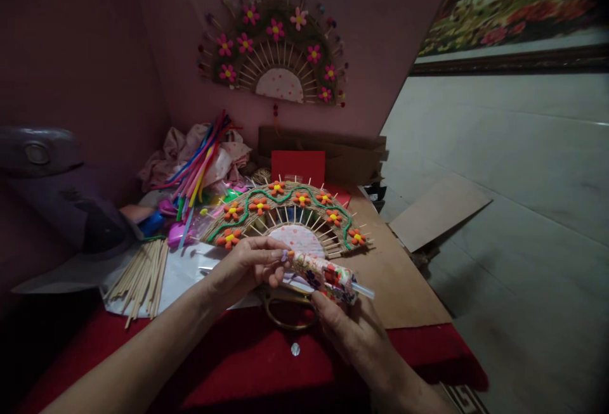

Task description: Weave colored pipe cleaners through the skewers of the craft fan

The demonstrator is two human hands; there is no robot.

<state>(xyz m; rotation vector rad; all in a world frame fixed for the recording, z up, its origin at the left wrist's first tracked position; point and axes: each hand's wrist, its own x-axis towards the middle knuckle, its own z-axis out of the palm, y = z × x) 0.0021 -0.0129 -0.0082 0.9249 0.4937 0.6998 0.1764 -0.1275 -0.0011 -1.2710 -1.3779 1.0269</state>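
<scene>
My right hand (345, 322) is wrapped round a glue gun covered in flowered cloth (323, 274), with a clear glue stick (364, 290) poking out of its back end. My left hand (254, 262) pinches a small purple piece (285, 255) at the orange tip of the gun. Just behind both hands lies a half-round fan (299, 199) of twine and thin sticks, with orange flowers and a green wavy line. Brass-coloured scissor handles (288, 325) show beneath the hands.
Wooden sticks (143, 278) lie on white paper at the left. Behind them are coloured pipe cleaners (200, 167) and bags. A finished-looking fan (276, 52) with pink flowers hangs at the back. Brown board (404, 287) lies at the right on red cloth (266, 369).
</scene>
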